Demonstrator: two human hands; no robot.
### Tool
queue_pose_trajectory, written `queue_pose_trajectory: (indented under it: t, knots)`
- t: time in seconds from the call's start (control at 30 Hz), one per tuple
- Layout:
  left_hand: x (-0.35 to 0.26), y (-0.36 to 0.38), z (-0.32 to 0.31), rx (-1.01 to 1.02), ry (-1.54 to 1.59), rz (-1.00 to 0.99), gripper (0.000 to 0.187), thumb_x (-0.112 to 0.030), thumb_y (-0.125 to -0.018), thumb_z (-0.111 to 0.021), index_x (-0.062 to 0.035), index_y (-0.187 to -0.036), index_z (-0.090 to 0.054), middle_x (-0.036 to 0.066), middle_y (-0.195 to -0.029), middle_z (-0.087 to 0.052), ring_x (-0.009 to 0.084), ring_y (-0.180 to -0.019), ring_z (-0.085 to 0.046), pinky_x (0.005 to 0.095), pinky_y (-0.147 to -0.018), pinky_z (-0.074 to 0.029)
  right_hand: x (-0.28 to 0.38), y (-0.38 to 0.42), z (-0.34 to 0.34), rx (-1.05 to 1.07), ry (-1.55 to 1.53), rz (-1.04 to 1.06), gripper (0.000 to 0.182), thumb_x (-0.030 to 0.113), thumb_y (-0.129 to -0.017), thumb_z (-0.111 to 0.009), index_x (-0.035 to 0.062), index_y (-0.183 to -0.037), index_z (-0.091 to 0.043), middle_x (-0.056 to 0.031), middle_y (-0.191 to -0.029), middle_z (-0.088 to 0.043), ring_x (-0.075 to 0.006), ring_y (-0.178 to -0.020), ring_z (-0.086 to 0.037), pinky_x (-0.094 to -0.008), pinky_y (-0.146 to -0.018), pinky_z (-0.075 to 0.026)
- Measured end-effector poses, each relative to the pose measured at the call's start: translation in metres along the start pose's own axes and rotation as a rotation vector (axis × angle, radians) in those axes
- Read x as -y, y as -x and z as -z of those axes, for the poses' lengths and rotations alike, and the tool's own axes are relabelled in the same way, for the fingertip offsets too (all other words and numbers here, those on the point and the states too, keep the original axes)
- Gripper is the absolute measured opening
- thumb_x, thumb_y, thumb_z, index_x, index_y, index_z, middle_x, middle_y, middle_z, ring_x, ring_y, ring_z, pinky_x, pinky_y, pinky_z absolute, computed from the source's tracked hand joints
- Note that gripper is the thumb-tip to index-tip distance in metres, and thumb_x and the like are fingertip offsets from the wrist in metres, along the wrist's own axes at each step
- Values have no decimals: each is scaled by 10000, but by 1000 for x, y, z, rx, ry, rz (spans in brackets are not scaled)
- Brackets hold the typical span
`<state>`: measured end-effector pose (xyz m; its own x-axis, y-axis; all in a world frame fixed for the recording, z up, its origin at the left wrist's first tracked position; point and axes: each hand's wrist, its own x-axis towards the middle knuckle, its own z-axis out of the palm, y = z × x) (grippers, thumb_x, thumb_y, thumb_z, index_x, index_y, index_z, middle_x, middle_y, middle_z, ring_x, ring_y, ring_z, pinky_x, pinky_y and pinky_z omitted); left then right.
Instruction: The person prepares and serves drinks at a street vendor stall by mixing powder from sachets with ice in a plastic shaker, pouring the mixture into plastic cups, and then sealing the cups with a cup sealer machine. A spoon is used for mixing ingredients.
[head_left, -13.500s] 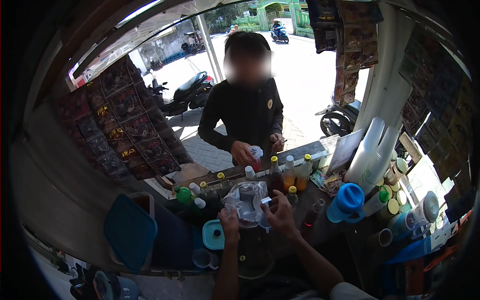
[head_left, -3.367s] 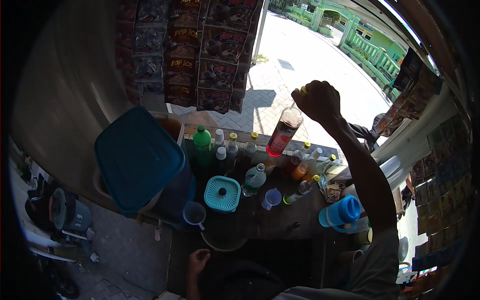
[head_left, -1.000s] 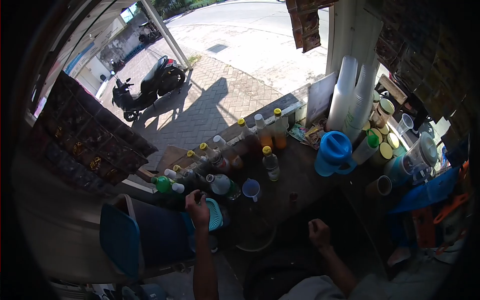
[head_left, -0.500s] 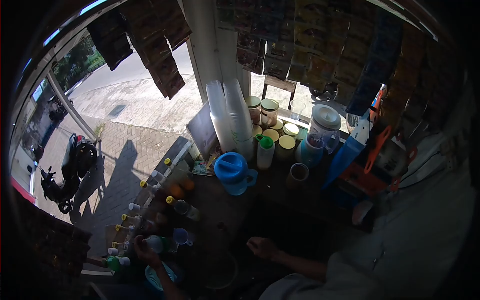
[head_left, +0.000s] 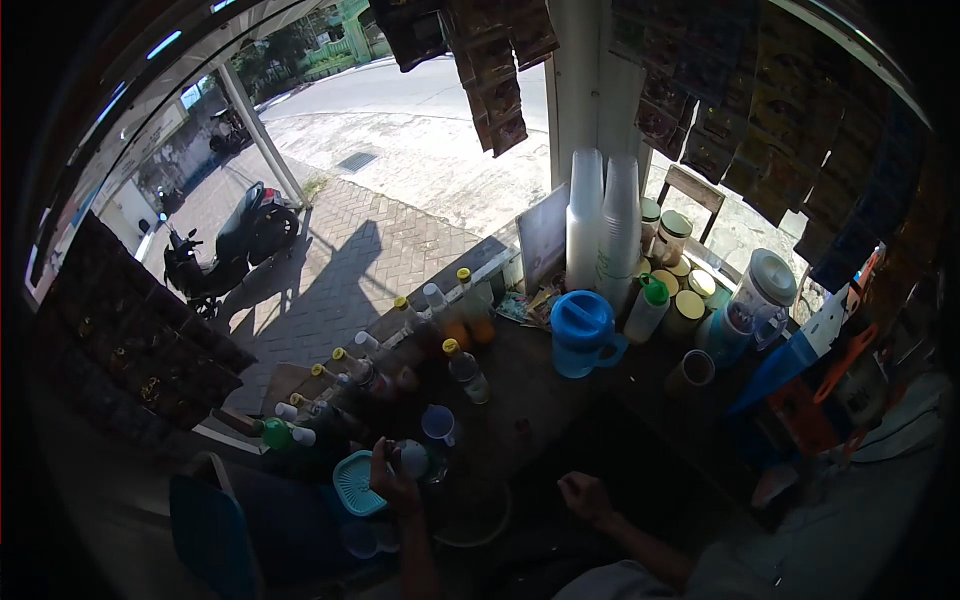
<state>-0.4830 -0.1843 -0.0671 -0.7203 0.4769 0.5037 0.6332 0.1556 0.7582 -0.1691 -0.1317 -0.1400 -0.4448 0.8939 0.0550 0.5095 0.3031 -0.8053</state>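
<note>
My left hand (head_left: 393, 478) is raised in shadow at the lower left, fingers pointing up and apart. It is right beside a rounded container with a pale top (head_left: 411, 459) and overlaps the edge of a light-blue slotted basket (head_left: 357, 485). A small purple-blue cup with a handle (head_left: 438, 423) stands just beyond. My right hand (head_left: 585, 496) hovers in front of the dark counter area with its fingers curled in, and nothing shows in it. Farther ahead is a blue lidded pitcher (head_left: 584, 335).
Yellow- and white-capped bottles (head_left: 375, 375) line the left counter edge. Stacked plastic cups (head_left: 600, 235), lidded jars (head_left: 688, 305), a green-capped squeeze bottle (head_left: 648, 308), a blender (head_left: 755, 300) and a brown cup (head_left: 690, 373) stand at the back. Sachet strips (head_left: 490, 70) hang overhead. A motorbike (head_left: 235, 245) is outside.
My view has turned to the left, so the counter items sit farther right. My left hand stays beside the pale-topped container; my right hand stays curled.
</note>
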Motion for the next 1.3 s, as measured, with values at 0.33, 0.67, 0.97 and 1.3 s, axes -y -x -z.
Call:
queue_pose_trajectory:
  t: [0.33,0.67,0.97,1.3]
  knots:
    - [-42,36,11,-73,70,44,270,-155,-916,-562,16,-1122,-600,183,-1108,-635,307,-1028,-623,374,-888,-485,159,-96,-41,154,-200,452,189,117,-822,-652,52,-999,-654,-149,-956,-627,-296,-796,-645,-368,-664,-527]
    - [-52,42,19,-73,79,-35,350,-89,-832,-607,86,-1130,-545,250,-1149,-579,379,-1080,-582,400,-924,-487,198,-114,-72,306,-67,711,322,120,-824,-597,92,-1145,-615,-117,-1091,-623,-301,-960,-607,-384,-789,-515]
    - [-46,48,17,-64,176,98,403,-110,-877,-577,8,-1239,-443,171,-1156,-531,289,-1062,-558,354,-888,-476,192,-110,-87,304,-213,614,295,94,-820,-598,56,-1111,-617,-145,-1062,-624,-318,-951,-623,-387,-793,-519]
    - [-32,45,16,-103,213,-99,377,-99,-883,-574,-6,-1208,-407,167,-1140,-465,264,-1054,-517,341,-870,-457,207,-121,-76,402,-93,718,387,23,-762,-584,47,-1147,-601,-142,-1100,-600,-307,-1025,-566,-372,-864,-485]
